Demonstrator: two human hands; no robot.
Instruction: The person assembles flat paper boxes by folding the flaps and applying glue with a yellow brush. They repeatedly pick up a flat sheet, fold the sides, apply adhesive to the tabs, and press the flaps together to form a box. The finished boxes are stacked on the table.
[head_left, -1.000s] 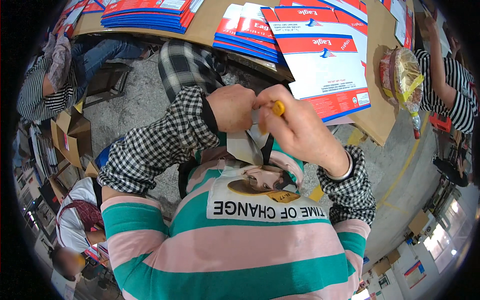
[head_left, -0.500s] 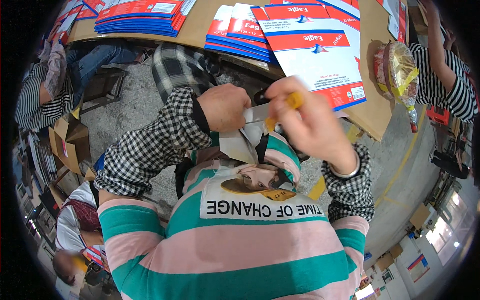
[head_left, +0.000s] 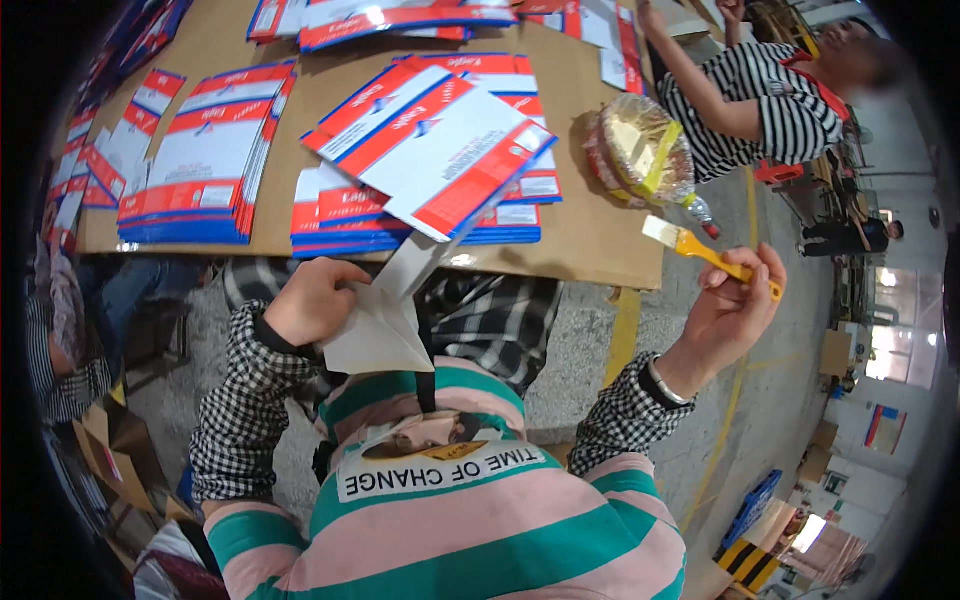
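Near the table edge, my left hand (head_left: 312, 300) is closed on a pale grey cardboard carton (head_left: 372, 338), partly folded, its plain inner side showing. One long flap of it reaches up over the table edge beside a stack of flat printed cartons (head_left: 445, 150) in red, white and blue. My right hand (head_left: 735, 315) is off to the right, past the table corner, with its fingers wrapped round the yellow handle of a small flat brush (head_left: 710, 256). The brush's pale bristles point left, toward a plastic-lined bowl (head_left: 640, 150) on the table's right edge.
More stacks of flat cartons (head_left: 205, 165) lie on the brown tabletop (head_left: 600, 255). A clear bottle with a red cap (head_left: 702, 214) lies by the bowl. A co-worker in a striped shirt (head_left: 765, 120) is at the right side. An open cardboard box (head_left: 115, 455) stands at lower left.
My right hand has moved right with the brush, away from the carton. My left hand still grips the carton, now lower and farther left in view. The view has shifted, showing more table.
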